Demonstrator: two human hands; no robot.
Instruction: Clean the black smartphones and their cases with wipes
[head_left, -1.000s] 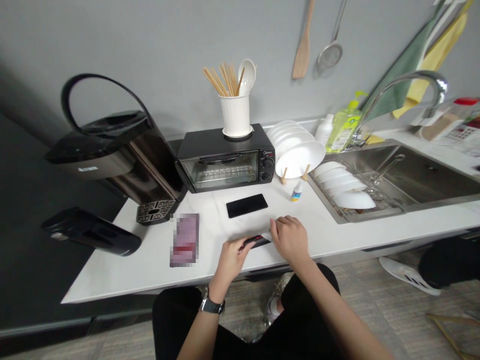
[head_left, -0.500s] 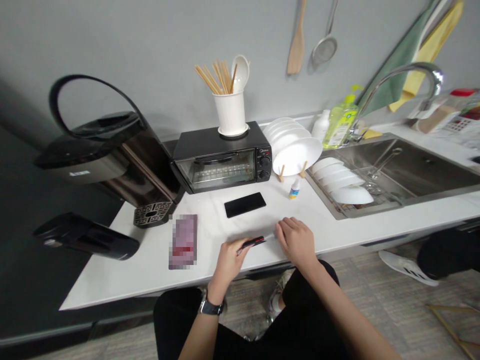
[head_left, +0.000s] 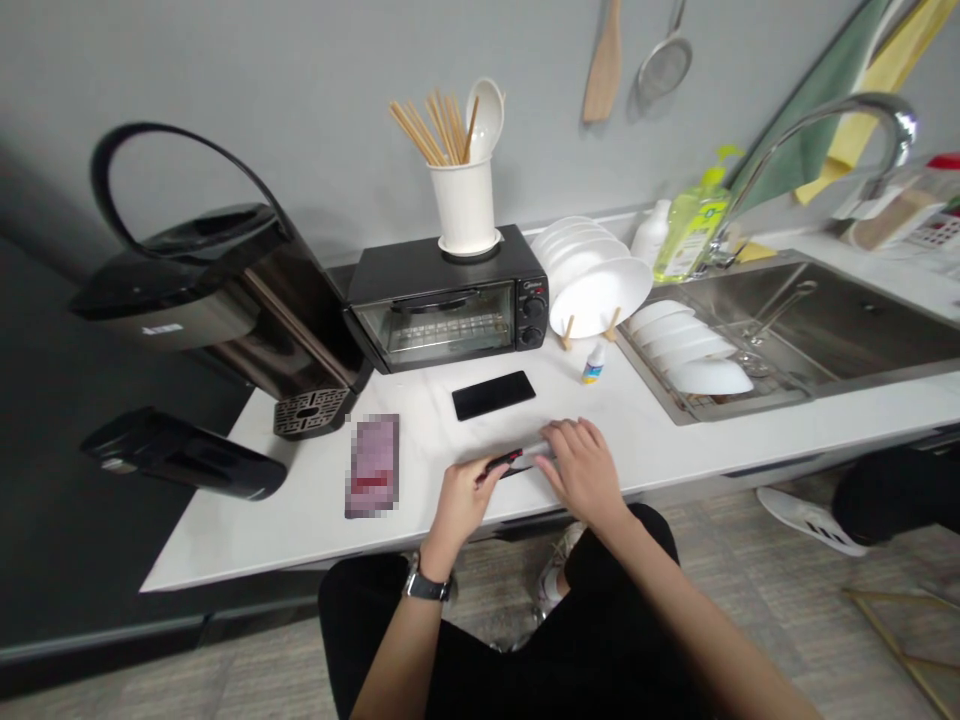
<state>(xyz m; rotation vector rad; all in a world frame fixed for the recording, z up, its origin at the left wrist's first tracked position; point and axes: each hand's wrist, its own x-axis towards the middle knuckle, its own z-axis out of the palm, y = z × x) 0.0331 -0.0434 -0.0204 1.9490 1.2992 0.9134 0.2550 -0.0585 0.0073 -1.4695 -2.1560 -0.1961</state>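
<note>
Just above the counter's front edge, my left hand is closed on the handle of what looks like a folding knife. The handle is black with red marks, and a pale, blade-like part points right. My right hand is closed at that end, with thumb and forefinger on either side of it. Its tip is hidden by the fingers. Beyond both hands a black phone lies flat. A small white bottle with a blue and yellow label stands farther right.
A blurred-out purple packet and a dark flask lie at the left, near a water dispenser. Behind the phone is a toaster oven. Racked plates, bowls and a sink are at the right.
My right hand has moved slightly left and its thumb has come away from the fingers, round the pale blade. The knife's handle has turned a little. The view has shifted slightly.
</note>
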